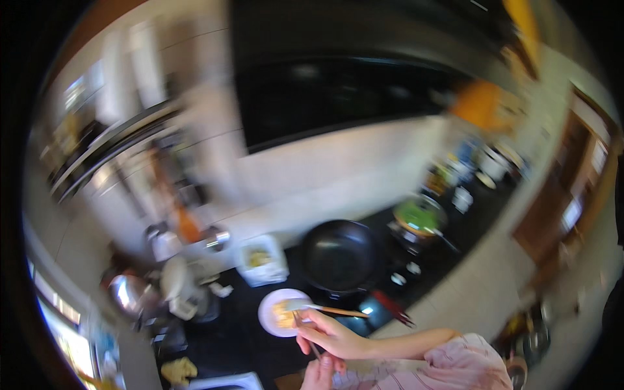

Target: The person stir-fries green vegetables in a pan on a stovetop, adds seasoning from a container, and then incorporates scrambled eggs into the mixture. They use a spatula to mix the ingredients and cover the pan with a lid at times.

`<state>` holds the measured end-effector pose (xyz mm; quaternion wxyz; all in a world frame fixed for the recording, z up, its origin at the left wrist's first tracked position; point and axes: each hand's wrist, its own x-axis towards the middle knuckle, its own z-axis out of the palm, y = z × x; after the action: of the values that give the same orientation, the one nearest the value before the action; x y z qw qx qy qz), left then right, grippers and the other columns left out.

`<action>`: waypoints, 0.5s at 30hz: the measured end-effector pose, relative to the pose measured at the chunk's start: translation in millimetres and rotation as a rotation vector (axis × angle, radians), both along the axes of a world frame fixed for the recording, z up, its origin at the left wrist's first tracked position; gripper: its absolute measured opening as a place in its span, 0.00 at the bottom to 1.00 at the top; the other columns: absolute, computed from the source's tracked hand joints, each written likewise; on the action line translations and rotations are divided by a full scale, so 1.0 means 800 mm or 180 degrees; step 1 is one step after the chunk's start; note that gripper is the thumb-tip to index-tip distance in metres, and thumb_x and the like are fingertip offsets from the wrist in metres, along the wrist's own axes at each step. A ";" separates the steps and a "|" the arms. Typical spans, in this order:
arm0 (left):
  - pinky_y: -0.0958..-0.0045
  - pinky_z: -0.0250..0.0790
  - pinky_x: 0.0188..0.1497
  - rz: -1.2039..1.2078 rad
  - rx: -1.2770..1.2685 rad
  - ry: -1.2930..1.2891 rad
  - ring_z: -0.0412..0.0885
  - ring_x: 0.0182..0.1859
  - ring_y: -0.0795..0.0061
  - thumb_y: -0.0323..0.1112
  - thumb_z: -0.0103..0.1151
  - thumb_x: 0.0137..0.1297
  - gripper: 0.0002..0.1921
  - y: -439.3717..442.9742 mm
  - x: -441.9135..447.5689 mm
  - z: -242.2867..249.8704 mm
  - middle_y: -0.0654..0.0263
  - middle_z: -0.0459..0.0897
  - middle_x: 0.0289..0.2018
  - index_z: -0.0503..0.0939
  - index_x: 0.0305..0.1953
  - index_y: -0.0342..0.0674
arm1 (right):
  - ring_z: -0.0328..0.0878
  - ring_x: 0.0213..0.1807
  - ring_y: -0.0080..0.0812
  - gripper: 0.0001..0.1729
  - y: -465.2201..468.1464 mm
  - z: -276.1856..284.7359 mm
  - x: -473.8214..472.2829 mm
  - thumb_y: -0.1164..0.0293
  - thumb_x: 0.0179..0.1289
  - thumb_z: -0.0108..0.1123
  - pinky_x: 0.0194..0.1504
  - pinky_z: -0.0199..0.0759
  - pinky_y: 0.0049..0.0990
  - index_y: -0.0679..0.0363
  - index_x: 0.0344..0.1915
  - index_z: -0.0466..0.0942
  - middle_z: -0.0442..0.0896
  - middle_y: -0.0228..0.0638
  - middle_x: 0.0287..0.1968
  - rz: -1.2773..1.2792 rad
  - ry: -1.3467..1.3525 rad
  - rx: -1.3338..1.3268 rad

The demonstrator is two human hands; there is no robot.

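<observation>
Both of my hands hold a pair of thin chopsticks over the dark counter. My right hand (336,337) has its fingers closed round them near their upper part, close to the rim of a white plate (266,312). My left hand (319,373), low in the view, pinches their lower end. Yellowish food (282,314) lies on the plate. A spatula or spoon with a wooden handle (341,311) rests over the plate's right side. Behind the plate stands a black wok (340,256) on the stove. The view is blurred, so the tips are unclear.
A white container (263,263) with food stands left of the wok. A pot with a green lid (418,214) is at the back right. Red tongs or a similar tool (392,307) lie at the front edge. A yellow cloth (179,371) lies near the sink (226,381).
</observation>
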<state>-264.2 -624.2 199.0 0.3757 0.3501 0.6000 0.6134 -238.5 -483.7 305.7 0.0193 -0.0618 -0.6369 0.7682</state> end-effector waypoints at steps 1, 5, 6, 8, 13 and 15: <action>0.75 0.59 0.28 -0.0160 0.0524 -0.1222 0.64 0.25 0.79 0.39 0.36 0.76 0.19 0.034 0.027 -0.012 0.66 0.70 0.23 0.70 0.27 0.38 | 0.69 0.28 0.17 0.15 0.032 -0.032 0.035 0.61 0.75 0.43 0.29 0.62 0.14 0.61 0.50 0.65 0.75 0.31 0.29 -0.0317 0.0346 -0.0166; 0.76 0.63 0.28 -0.0880 0.0998 -0.1685 0.68 0.26 0.77 0.43 0.33 0.77 0.20 0.145 0.132 -0.064 0.66 0.71 0.24 0.70 0.30 0.38 | 0.73 0.36 0.18 0.16 0.128 -0.047 0.217 0.61 0.75 0.41 0.37 0.67 0.16 0.62 0.45 0.71 0.77 0.32 0.33 -0.0610 -0.0051 -0.0896; 0.75 0.71 0.35 0.1321 -0.0372 -0.1535 0.75 0.34 0.72 0.40 0.45 0.73 0.12 0.208 0.204 -0.058 0.60 0.75 0.34 0.72 0.42 0.36 | 0.73 0.37 0.18 0.16 0.148 -0.076 0.259 0.62 0.75 0.41 0.38 0.68 0.16 0.62 0.44 0.72 0.77 0.32 0.33 -0.0875 0.0248 -0.0778; 0.72 0.67 0.37 -0.1005 0.0406 -0.2707 0.72 0.32 0.72 0.39 0.41 0.75 0.11 0.268 0.242 -0.140 0.64 0.73 0.30 0.71 0.37 0.40 | 0.74 0.39 0.20 0.15 0.196 -0.113 0.349 0.63 0.75 0.42 0.42 0.69 0.16 0.63 0.43 0.73 0.78 0.33 0.34 -0.1313 0.0429 -0.1097; 0.74 0.60 0.31 -0.3273 0.0488 -0.3042 0.64 0.25 0.75 0.49 0.27 0.77 0.22 0.422 0.400 -0.064 0.66 0.67 0.21 0.60 0.27 0.43 | 0.73 0.35 0.20 0.13 0.310 -0.113 0.525 0.65 0.74 0.45 0.39 0.69 0.15 0.63 0.42 0.72 0.77 0.33 0.35 -0.2281 0.0428 -0.1706; 0.75 0.59 0.31 -0.3400 -0.0005 -0.2869 0.64 0.25 0.74 0.51 0.25 0.77 0.24 0.475 0.442 -0.062 0.64 0.67 0.20 0.59 0.26 0.43 | 0.73 0.35 0.21 0.12 0.355 -0.122 0.575 0.64 0.73 0.46 0.38 0.70 0.16 0.62 0.42 0.71 0.78 0.34 0.35 -0.2644 0.0351 -0.1877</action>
<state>89.7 -244.4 149.3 0.8384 0.3083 0.1317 0.4297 221.3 -199.4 207.8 0.3383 -0.2720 -0.3129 0.8448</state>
